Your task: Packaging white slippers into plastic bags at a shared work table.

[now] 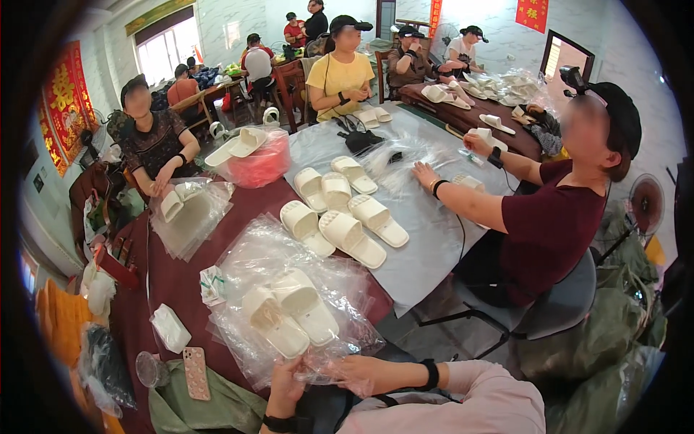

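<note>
A pair of cream slippers (283, 329) lies side by side at the table's near edge, apparently inside a clear plastic bag (329, 289) on a stack of similar bags. My left hand (286, 385) is closed at the bag's near edge, just below the left slipper. To its right, my right hand (359, 373) grips the same edge, with crumpled plastic around its fingers. Beyond the bags, several loose cream slippers (353, 237) rest in a cluster on the table.
A co-worker's arm (463, 195) reaches over plastic sheets at the right. To the left are a white tissue pack (170, 329), a patterned phone (195, 372) and a clear round container (150, 369). A red bundle (260, 160) has slippers on top.
</note>
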Demonstrator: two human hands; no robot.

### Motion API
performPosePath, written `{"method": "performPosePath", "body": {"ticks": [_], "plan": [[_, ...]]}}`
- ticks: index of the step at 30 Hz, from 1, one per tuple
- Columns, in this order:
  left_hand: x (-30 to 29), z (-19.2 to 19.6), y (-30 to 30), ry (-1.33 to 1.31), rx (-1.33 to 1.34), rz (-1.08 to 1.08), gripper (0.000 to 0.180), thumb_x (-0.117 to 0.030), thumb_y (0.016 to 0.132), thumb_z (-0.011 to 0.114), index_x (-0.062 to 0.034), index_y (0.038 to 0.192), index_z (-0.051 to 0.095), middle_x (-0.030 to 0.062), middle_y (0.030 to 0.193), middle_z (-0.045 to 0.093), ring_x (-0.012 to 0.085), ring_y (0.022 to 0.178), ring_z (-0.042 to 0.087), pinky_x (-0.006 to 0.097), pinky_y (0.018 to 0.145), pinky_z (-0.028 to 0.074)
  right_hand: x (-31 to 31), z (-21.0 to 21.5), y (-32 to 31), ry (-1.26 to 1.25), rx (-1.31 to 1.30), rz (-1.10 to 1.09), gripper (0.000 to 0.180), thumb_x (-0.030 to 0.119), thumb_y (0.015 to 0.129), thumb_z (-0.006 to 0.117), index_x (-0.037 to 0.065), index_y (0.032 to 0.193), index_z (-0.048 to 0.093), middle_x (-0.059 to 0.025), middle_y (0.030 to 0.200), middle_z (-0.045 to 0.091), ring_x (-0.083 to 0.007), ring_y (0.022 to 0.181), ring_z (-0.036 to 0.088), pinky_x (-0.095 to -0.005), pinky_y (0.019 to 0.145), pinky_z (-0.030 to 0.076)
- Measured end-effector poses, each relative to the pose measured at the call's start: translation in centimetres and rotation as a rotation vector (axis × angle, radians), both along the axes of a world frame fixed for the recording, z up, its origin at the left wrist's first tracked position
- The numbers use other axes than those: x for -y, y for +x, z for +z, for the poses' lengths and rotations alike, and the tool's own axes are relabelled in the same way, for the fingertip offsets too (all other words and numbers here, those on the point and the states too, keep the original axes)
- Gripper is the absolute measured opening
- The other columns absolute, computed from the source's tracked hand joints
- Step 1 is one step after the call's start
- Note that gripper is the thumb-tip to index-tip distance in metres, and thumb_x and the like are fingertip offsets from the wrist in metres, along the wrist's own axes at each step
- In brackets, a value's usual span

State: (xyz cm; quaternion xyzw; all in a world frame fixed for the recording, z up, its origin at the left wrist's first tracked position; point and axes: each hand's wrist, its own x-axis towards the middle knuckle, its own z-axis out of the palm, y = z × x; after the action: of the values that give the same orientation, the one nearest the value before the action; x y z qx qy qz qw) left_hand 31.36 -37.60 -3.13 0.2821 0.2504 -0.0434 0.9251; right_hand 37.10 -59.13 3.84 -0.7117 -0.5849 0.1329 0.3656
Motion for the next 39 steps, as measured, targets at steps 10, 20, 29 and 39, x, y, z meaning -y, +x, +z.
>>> {"method": "performPosePath", "body": {"ticks": [10,20,29,39], "plan": [[-0.4,-0.1,-0.3,0.086,0.100,-0.233,0.018,-0.002,0.090,0.046,0.0014,0.106,0.054,0.0089,0.093,0.060,0.0185,0.078,0.060,0.031,0.070,0.054,0.8,3.9,2.2,0.131,0.371,-0.473,0.093,0.042,0.066,0.077,0.010,0.141,0.032,-0.0187,0.144,0.028,-0.0352,0.131,0.030,-0.0525,0.102,0.027],[4.0,7.6,-3.0,0.004,0.024,-0.108,0.025,-0.010,0.091,0.050,0.0000,0.114,0.050,0.0120,0.113,0.058,0.0250,0.101,0.058,0.038,0.088,0.047,-4.0,-0.5,3.2,-0.055,0.643,-0.316,0.067,0.024,0.076,0.055,0.016,0.140,0.039,-0.0157,0.130,0.049,-0.0264,0.099,0.055,-0.0402,0.078,0.045],[-2.4,5.4,-15.5,1.427,-0.174,-0.088,0.032,-0.017,0.091,0.054,-0.0061,0.121,0.055,0.0098,0.116,0.059,0.0250,0.107,0.056,0.035,0.093,0.043,-1.6,0.8,5.9,0.294,0.498,-0.284,0.035,0.012,0.085,0.051,0.002,0.119,0.056,-0.0148,0.111,0.062,-0.0299,0.100,0.061,-0.0433,0.085,0.047],[-5.3,-2.3,-32.3,1.802,-1.711,0.103,0.065,-0.021,0.075,0.065,-0.0273,0.136,0.043,0.0256,0.151,0.004,0.0475,0.137,0.005,0.062,0.107,0.002,-4.0,1.3,-2.0,0.297,0.137,-0.279,0.044,0.013,0.084,0.058,-0.005,0.123,0.049,-0.0200,0.119,0.055,-0.0328,0.111,0.051,-0.0406,0.097,0.039]]}}
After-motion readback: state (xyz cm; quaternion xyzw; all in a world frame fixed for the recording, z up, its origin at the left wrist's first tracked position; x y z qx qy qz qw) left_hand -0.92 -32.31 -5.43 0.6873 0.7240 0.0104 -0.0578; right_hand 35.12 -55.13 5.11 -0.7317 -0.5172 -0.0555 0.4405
